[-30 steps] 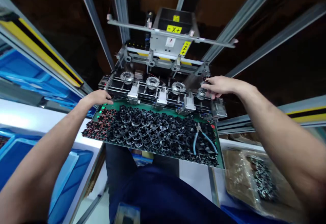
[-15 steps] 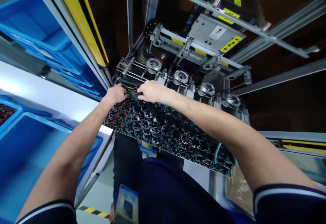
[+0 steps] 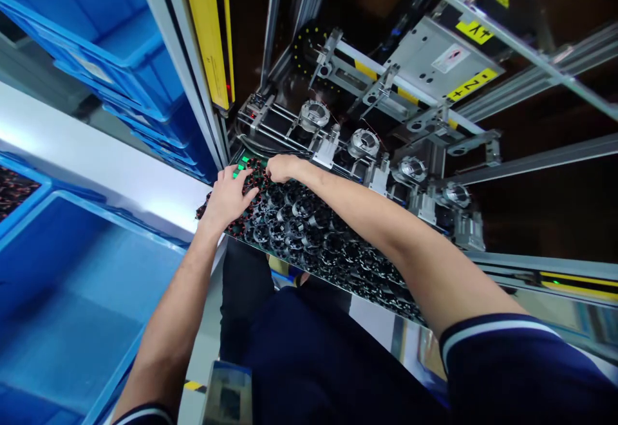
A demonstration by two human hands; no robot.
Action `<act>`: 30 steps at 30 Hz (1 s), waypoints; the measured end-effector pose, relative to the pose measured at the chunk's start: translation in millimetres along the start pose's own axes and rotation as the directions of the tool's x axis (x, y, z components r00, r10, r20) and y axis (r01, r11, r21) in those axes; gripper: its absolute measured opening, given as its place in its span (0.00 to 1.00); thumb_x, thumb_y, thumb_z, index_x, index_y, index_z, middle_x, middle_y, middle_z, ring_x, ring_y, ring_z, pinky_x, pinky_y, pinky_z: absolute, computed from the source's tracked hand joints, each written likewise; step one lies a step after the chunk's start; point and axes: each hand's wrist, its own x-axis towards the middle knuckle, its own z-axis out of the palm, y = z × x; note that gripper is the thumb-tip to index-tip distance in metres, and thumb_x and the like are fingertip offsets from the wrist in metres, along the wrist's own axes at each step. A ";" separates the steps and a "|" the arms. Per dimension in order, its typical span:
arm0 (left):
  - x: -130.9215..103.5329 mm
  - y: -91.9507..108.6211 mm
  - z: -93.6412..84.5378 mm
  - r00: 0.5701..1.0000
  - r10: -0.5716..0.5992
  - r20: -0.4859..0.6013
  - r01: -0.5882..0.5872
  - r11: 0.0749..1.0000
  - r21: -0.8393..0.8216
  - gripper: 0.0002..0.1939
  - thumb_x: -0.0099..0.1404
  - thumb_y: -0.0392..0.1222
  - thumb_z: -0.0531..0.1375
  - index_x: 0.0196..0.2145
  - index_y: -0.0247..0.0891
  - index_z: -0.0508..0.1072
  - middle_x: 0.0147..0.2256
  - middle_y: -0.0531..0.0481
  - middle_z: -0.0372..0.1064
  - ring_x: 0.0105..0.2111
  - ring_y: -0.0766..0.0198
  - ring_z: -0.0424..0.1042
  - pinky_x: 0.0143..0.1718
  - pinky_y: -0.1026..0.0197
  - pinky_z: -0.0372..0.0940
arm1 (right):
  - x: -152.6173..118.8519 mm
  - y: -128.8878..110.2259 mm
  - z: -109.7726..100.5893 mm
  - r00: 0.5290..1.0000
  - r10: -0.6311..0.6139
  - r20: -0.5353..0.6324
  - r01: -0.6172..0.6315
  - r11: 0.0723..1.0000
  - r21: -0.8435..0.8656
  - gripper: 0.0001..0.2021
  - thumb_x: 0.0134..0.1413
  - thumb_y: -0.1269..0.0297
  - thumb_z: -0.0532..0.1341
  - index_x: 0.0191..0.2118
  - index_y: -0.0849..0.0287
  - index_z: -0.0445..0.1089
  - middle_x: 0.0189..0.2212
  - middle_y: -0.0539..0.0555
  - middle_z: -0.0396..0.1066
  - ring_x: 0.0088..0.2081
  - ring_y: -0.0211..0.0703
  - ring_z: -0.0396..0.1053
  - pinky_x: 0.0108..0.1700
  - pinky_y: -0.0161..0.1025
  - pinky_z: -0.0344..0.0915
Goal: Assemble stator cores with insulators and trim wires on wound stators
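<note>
Several black ring-shaped parts (image 3: 304,206) cover a long tray in front of the machine. At its left end lie rings with red marks (image 3: 239,224). My left hand (image 3: 228,198) rests over these red-marked rings, its fingers spread. Close to its right, my right hand (image 3: 280,169) has its fingers curled down at the tray's back edge; what they hold, if anything, is hidden. A green surface (image 3: 241,166) shows just behind my left hand.
Behind the tray stands a machine with round metal fixtures (image 3: 315,116) and a metal plate (image 3: 441,58) above. A yellow post (image 3: 207,38) rises at the left. Blue bins (image 3: 96,219) are stacked beside it and stand lower left.
My left hand has opened and moved back from the green surface onto the red-marked rings. My right hand's fingers are more curled. The whole view has shifted, with the machine further right.
</note>
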 end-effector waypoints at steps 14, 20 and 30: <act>-108.9 84.5 21.6 0.910 0.367 -0.193 -0.394 0.911 -0.123 0.22 0.90 0.57 0.60 0.70 0.50 0.84 0.69 0.36 0.75 0.70 0.40 0.75 0.76 0.36 0.73 | -269.4 -36.6 132.2 0.798 0.167 -0.579 -0.079 0.982 0.174 0.10 0.78 0.57 0.71 0.56 0.52 0.88 0.69 0.66 0.80 0.70 0.68 0.74 0.72 0.64 0.75; -89.6 102.7 11.9 0.901 0.408 -0.149 -0.408 0.912 0.030 0.13 0.84 0.54 0.68 0.55 0.48 0.91 0.61 0.35 0.79 0.63 0.37 0.76 0.71 0.33 0.77 | -254.7 -41.2 160.2 0.738 0.211 -0.641 -0.097 0.973 0.208 0.06 0.77 0.62 0.73 0.53 0.49 0.88 0.78 0.64 0.76 0.81 0.71 0.67 0.86 0.80 0.57; -64.1 131.1 -46.5 0.870 0.250 -0.425 -0.389 0.878 -0.280 0.30 0.73 0.62 0.77 0.64 0.45 0.82 0.56 0.44 0.87 0.57 0.47 0.87 0.63 0.45 0.82 | -320.4 0.8 109.3 0.542 0.327 -0.774 -0.006 0.923 0.386 0.13 0.78 0.53 0.70 0.58 0.52 0.83 0.62 0.63 0.86 0.60 0.61 0.83 0.66 0.61 0.81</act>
